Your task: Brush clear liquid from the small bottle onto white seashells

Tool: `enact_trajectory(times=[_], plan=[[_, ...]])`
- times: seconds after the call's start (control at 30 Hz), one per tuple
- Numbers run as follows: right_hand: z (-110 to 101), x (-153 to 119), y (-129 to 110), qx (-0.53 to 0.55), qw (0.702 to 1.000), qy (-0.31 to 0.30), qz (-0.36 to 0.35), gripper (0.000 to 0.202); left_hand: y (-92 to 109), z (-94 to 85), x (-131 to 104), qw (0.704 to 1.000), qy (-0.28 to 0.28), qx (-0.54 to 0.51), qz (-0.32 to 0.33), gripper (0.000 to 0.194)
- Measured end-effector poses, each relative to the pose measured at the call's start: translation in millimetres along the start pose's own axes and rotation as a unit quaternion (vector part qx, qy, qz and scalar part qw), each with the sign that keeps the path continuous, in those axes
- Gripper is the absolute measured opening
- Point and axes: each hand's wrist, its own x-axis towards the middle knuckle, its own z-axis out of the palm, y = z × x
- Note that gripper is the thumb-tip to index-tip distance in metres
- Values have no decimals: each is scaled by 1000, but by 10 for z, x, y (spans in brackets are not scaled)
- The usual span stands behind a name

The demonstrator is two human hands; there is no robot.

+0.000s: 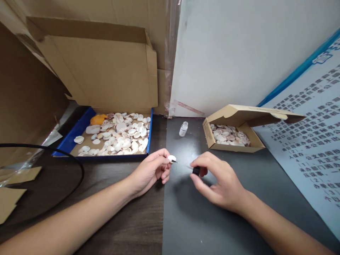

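Between thumb and fingers, my left hand (155, 168) pinches a small white shell (172, 158) that has a dark mark at its lower edge. My right hand (217, 179) holds a black cap (196, 171) from which a thin, pale brush stem points left, its dark tip at or very near the shell. Whether the tip touches the shell cannot be made out. Behind the hands, a small clear glass bottle (183, 129) with a pale label stands uncapped on the grey mat (186, 219).
A blue-edged cardboard box (149, 136) full of shells lies open at the left, with an orange item inside. At the right sits a smaller open carton (209, 136) of shells. A black cable (83, 171) curves at the far left; a printed sheet (305, 141) leans at the right.
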Motion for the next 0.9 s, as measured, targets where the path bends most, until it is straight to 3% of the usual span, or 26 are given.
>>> enact_trajectory(times=[0.13,0.5,0.63,0.77,0.9], plan=[[-5,-2,-18,-28,999,18,30,10,-5,-4,2,1000,2,0,-2,14],[-14,-1,-46,-8,1000,6,6,11,-3,-13,-7,1000,1,-6,-5,12],[-14,5,-55,-37,998,28,38,10,-2,-9,-10,1000,9,-3,-5,13],[-15,4,-56,-5,1000,7,3,11,3,-6,-7,1000,-1,-7,-4,12],[0,3,-2,-52,997,18,51,7,1,-9,-10,1000,-10,9,-6,10]])
